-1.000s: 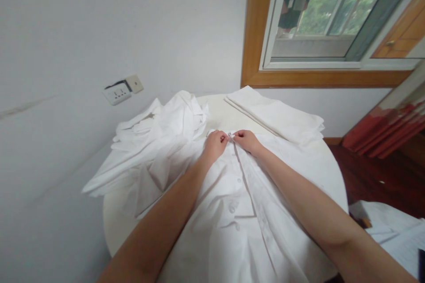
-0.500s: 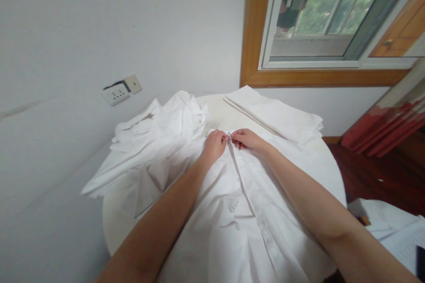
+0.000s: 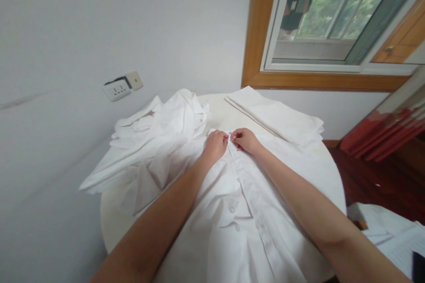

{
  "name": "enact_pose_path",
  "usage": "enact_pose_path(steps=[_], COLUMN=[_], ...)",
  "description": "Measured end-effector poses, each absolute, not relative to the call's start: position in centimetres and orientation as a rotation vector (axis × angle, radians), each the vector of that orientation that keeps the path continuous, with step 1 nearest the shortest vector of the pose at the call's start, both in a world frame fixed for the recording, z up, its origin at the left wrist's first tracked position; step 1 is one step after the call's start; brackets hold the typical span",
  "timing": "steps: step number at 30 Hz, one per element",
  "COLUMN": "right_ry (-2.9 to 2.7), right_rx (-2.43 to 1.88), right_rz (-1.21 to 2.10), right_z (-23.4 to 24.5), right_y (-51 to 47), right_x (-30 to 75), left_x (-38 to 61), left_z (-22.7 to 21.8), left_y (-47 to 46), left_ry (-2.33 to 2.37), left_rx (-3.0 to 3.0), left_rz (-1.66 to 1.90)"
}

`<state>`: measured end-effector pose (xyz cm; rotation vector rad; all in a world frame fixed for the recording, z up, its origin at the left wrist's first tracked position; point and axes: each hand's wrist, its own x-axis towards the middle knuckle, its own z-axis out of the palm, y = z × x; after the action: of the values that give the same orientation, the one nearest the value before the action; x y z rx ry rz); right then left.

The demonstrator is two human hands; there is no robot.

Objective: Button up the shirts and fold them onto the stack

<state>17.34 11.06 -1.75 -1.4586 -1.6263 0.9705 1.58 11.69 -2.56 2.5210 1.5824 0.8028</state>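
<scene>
A white button-up shirt [image 3: 239, 212] lies spread on a round white table [image 3: 113, 225], its button placket running toward me. My left hand [image 3: 215, 145] and my right hand [image 3: 245, 140] meet at the far end of the placket, near the collar. Both are closed, each pinching the shirt's edge beside a button. My forearms lie over the shirt.
A heap of crumpled white garments [image 3: 149, 146] sits on the table's left. A folded white cloth [image 3: 279, 117] lies at the back right. A wall socket [image 3: 117, 90] is on the left wall, a wood-framed window [image 3: 318, 31] behind. Papers [image 3: 388, 239] lie at lower right on the dark floor.
Both hands stay pinched at the top of the placket; only small finger shifts. The camera view has tilted slightly.
</scene>
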Motion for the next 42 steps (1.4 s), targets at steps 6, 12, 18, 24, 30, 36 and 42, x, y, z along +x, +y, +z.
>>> enact_pose_path(steps=[6, 12, 18, 24, 30, 36, 42], right_ry=[-1.865, -1.81, -1.925, -1.969, -1.978, -2.0, -2.051], right_rx=[-1.533, -1.525, -1.46, -1.549, -1.627, -1.636, -1.56], right_rz=[0.477, 0.739, 0.588, 0.403, 0.401, 0.351, 0.317], right_z=[-1.6, -1.7, -1.4, -1.2, -1.2, -1.2, -1.4], right_y=[11.0, 11.3, 11.1, 10.8, 10.9, 10.7, 10.6], right_x=[17.5, 17.9, 17.9, 17.3, 16.9, 16.9, 17.3], left_x=[1.5, 1.6, 1.8, 1.6, 1.7, 2.2, 1.8], left_z=[-2.8, -2.6, -2.0, -2.0, -1.7, -1.4, -1.1], left_y=[12.0, 11.8, 11.4, 11.8, 11.8, 11.9, 12.3], left_ry=[1.585, 1.584, 1.562, 1.554, 1.572, 1.609, 1.611], left_rx=[2.517, 2.541, 2.535, 2.404, 2.393, 2.343, 2.228], left_rz=[0.785, 0.803, 0.81, 0.82, 0.805, 0.802, 0.757])
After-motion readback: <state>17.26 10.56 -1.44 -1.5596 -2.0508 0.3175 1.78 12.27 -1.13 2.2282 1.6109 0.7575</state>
